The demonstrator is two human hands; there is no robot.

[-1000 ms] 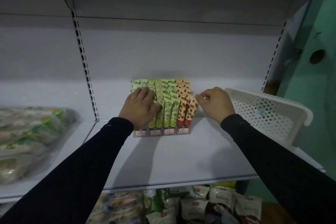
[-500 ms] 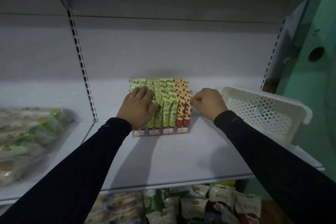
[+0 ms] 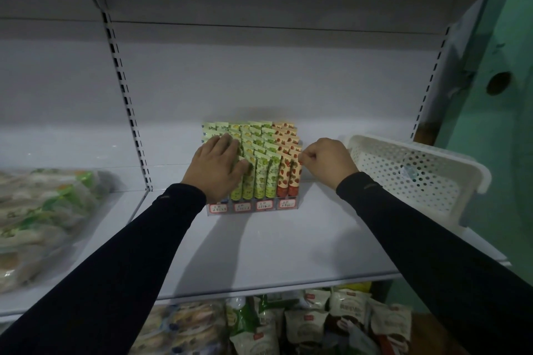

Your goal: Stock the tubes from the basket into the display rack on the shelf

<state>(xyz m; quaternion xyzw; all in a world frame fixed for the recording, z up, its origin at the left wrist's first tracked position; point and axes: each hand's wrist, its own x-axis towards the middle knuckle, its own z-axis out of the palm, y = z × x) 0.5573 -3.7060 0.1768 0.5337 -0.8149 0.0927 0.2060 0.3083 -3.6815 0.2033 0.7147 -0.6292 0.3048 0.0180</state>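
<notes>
A clear display rack [image 3: 251, 207] with red price labels stands at the back middle of the white shelf [image 3: 274, 245]. Stepped rows of tubes fill it: green ones [image 3: 261, 153] on the left and middle, orange strawberry-print ones [image 3: 284, 179] on the right. My left hand [image 3: 217, 168] lies flat, fingers spread, over the rack's left columns. My right hand [image 3: 328, 161] is curled, its fingertips pinching the top of an orange tube at the rack's right edge. The white perforated basket [image 3: 418, 176] sits tilted to the right; its inside looks bare apart from a small label.
Clear bags of packaged food [image 3: 43, 216] lie on the left shelf section. Slotted uprights [image 3: 127, 101] divide the shelving. The lower shelf holds snack packets [image 3: 317, 323]. A green wall [image 3: 501, 124] stands at the far right.
My right hand has shifted slightly left and closed in on the orange tubes at the rack's right edge. My left hand stays pressed on the green tubes.
</notes>
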